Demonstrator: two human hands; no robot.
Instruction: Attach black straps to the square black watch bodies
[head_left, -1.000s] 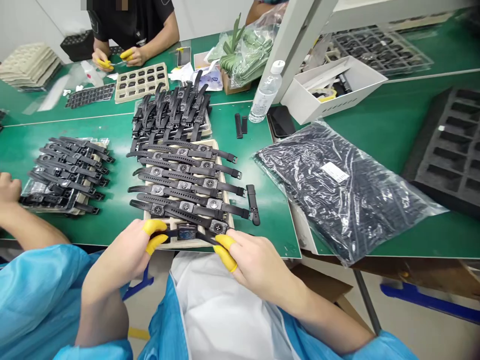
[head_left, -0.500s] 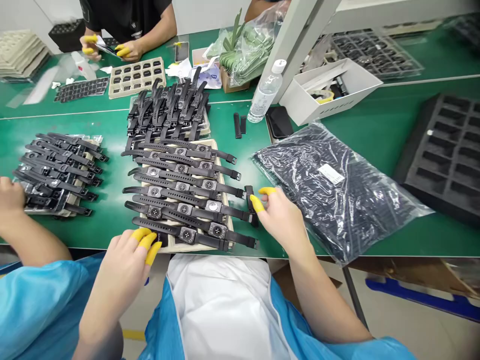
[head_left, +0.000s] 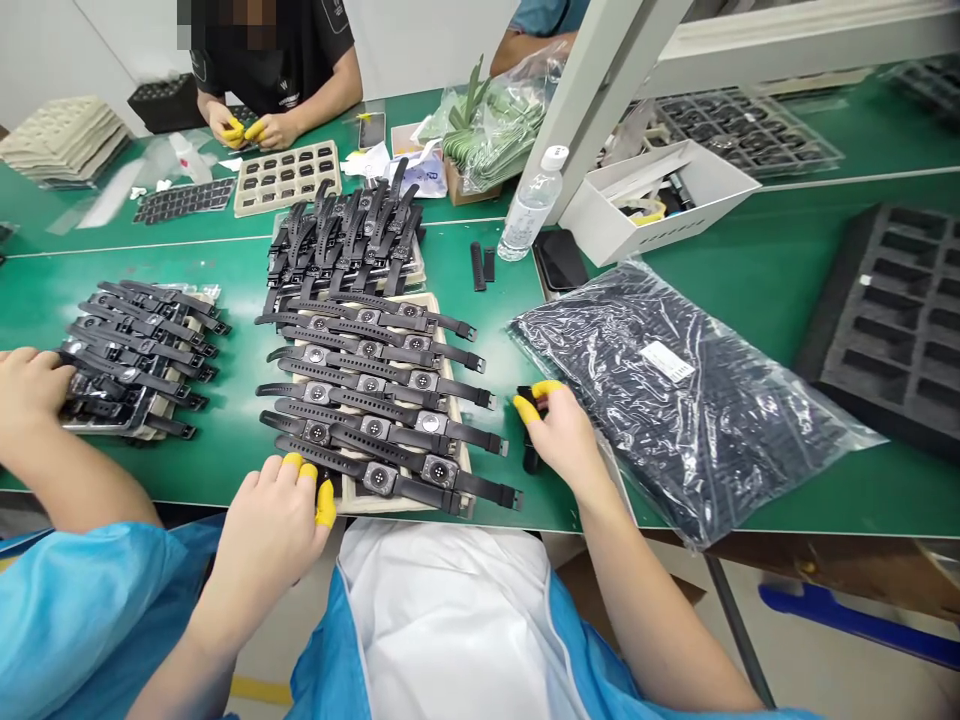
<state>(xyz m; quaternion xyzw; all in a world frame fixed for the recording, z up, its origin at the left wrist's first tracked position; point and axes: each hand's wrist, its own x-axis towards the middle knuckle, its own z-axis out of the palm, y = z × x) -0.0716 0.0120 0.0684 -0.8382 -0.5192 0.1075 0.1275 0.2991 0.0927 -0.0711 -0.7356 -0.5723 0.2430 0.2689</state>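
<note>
My left hand (head_left: pixel 281 515), with yellow finger cots, is closed at the near left corner of a beige tray (head_left: pixel 346 497). Its curled fingers largely hide a small dark thing there. Across that tray lie several black watches (head_left: pixel 380 478), straps spread sideways and sensor backs up. To the right of the tray, my right hand (head_left: pixel 559 430), also in yellow finger cots, pinches a black watch strap (head_left: pixel 531 455) between thumb and forefinger, close to the table top. The fingers cover part of this strap.
A clear bag of dark items (head_left: pixel 660 400) lies right of my right hand. Behind stand a water bottle (head_left: pixel 531 205), a phone (head_left: pixel 561 262) and a white box (head_left: pixel 660 205). Left, a neighbour's hand (head_left: pixel 34 390) touches another watch stack (head_left: pixel 142 350). A person works opposite.
My right hand has closed on the strap beside the tray and shifted it slightly right. My left hand's fingers have curled in more at the tray corner. The view has tilted a little.
</note>
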